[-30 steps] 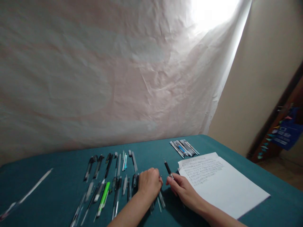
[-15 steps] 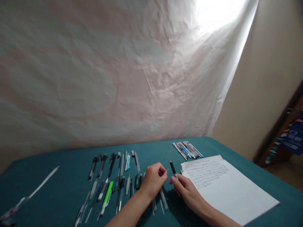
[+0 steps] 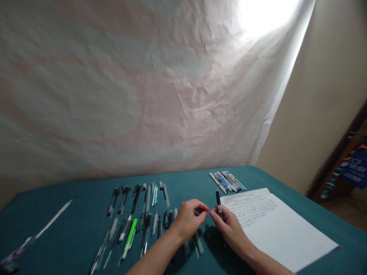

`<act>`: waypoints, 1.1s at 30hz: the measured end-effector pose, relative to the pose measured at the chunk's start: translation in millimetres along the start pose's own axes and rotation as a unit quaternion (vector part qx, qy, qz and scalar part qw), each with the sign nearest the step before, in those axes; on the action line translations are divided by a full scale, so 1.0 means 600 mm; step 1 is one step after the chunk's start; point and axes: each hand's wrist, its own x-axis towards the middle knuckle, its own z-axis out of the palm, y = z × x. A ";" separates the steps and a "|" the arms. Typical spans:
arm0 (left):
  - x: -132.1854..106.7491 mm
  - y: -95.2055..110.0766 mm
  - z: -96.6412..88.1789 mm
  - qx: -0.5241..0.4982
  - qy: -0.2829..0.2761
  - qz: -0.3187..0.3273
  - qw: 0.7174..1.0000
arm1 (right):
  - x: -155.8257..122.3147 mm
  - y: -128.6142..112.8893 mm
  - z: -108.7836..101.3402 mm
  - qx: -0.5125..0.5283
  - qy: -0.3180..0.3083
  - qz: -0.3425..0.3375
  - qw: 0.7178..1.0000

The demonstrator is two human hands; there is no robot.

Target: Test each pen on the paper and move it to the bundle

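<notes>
My right hand point(image 3: 228, 227) is closed around a black pen point(image 3: 218, 200), held nearly upright with its narrow end up, beside the written paper. To its left, my left hand point(image 3: 191, 217) is closed in a pinch, its fingertips meeting my right thumb. Whatever is between those fingertips is too small to make out. Beneath and beside my left forearm lie clear pen barrels point(image 3: 197, 244), partly hidden. A bright green pen point(image 3: 130, 238) rests farther left among several black and clear pens.
White sheets point(image 3: 283, 233) with handwriting lie at the right of the green-covered table point(image 3: 71, 236). Behind them is a row of slim pens or refills point(image 3: 228, 181). A long pale strip point(image 3: 53, 220) lies at far left. A pale sheet point(image 3: 137, 95) hangs behind the table.
My left fingertips have moved right to meet my right thumb. The pen in my right hand has shifted right and stands more upright.
</notes>
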 end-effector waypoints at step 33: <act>0.022 -0.034 -0.012 -0.367 0.143 -0.185 0.900 | -0.012 -0.006 0.008 0.025 -0.177 0.047 0.983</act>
